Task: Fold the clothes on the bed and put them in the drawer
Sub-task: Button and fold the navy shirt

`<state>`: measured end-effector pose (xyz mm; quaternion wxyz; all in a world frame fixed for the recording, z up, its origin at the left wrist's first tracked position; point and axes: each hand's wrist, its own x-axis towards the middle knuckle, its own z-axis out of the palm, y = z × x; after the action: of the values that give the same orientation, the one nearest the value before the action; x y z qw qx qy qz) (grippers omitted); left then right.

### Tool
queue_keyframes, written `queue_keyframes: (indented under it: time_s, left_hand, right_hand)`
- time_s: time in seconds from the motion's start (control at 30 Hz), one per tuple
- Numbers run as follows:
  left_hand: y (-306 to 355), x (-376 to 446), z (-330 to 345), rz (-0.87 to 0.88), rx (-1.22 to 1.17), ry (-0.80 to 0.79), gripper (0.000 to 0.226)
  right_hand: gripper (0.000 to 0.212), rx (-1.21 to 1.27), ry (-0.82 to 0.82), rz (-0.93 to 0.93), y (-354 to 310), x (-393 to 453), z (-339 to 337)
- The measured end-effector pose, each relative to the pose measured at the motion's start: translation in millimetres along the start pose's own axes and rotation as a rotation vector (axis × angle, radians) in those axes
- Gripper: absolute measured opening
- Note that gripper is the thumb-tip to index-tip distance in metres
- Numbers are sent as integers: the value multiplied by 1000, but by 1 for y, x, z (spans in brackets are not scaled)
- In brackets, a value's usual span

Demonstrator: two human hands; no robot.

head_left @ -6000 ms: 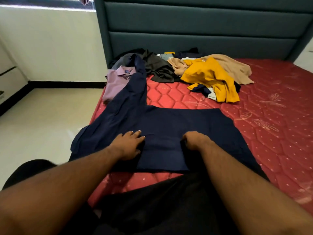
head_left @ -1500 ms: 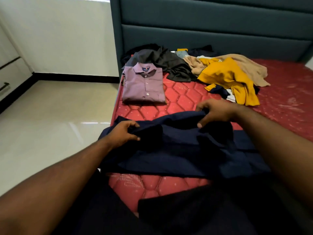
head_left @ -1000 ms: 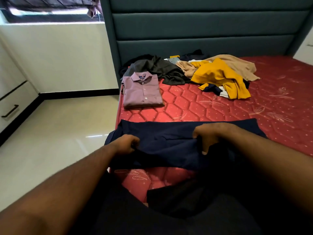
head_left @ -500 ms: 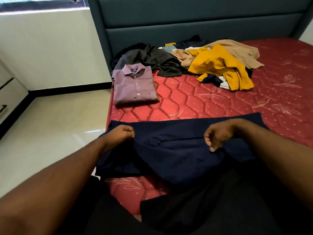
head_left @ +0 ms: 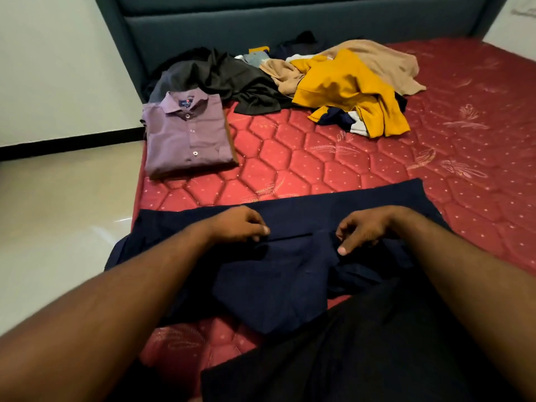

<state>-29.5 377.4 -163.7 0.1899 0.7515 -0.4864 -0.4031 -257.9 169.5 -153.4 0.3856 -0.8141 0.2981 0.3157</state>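
Note:
A navy blue garment [head_left: 278, 280] lies partly folded across the near edge of the red mattress [head_left: 333, 169]. My left hand [head_left: 240, 224] pinches a fold of it on the left with curled fingers. My right hand [head_left: 362, 227] grips the navy cloth on the right, fingers curled into the fabric. A folded purple shirt [head_left: 185, 134] lies flat near the bed's left edge. Behind it is a loose pile: a dark grey garment [head_left: 232, 79], a yellow garment [head_left: 348, 88] and a beige garment [head_left: 383, 62].
A teal padded headboard [head_left: 290, 21] stands behind the pile. A glossy cream floor [head_left: 63, 213] runs along the bed's left side, with a white wall and black skirting [head_left: 69, 140]. No drawer is in view.
Both hands have moved closer together toward the middle of the navy garment, which now lies flatter with a fold between them. The view has tilted downward.

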Motion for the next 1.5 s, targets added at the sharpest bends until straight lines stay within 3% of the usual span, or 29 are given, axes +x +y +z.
queue_keyframes:
  time_s: [0.13, 0.23, 0.37, 0.47, 0.57, 0.67, 0.73, 0.8, 0.87, 0.93, 1.03, 1.17, 1.33, 1.43, 1.5]
  left_hand:
    - [30, 13, 42, 84, 107, -77, 35]
    - [40, 13, 66, 139, -64, -69, 21]
    - [50, 13, 63, 119, -485, -52, 27]
    - [63, 32, 38, 90, -696, 44, 21]
    - [79, 69, 27, 74, -458, 197, 21]
    - [86, 100, 35, -50, -197, 158, 20]
    - [87, 115, 37, -115, -207, 153, 19]
    - [87, 126, 39, -132, -250, 150, 16]
    - [90, 138, 43, -124, -261, 148, 15]
    - [94, 148, 47, -69, -160, 156, 11]
    - [100, 165, 60, 39, -31, 156, 24]
    - [107, 180, 72, 132, 15, 135, 22]
    - [119, 188, 82, 157, 83, 306, 8]
    - [120, 184, 89, 124, 150, 333, 13]
    - [122, 181, 94, 123, 134, 383, 11]
  right_hand:
    - [30, -198, 11, -17, 5, 0, 15]
    - [25, -250, 23, -14, 2, -5, 19]
    - [17, 261, 92, -190, 6, -32, -1]
    - [19, 655, 338, -260, 24, -47, -33]
    - [19, 974, 597, -116, 52, -38, -44]
    - [34, 979, 537, 125, 76, -23, -32]
    - [34, 980, 604, 144, 83, -13, -35]
    - [28, 969, 853, 108, 87, -6, -46]
    - [22, 988, 981, 95, 91, -1, -54]
    - [21, 924, 976, 154, 99, 6, -55]
    - [19, 852, 1004, 256, 114, 13, -57]
    - [36, 915, 799, 233, 114, 12, -51]
    - [27, 761, 1058, 333, 132, 8, -56]
    - [24, 701, 967, 371, 134, 7, -53]
    - [13, 659, 1007, 402, 134, 8, -52]
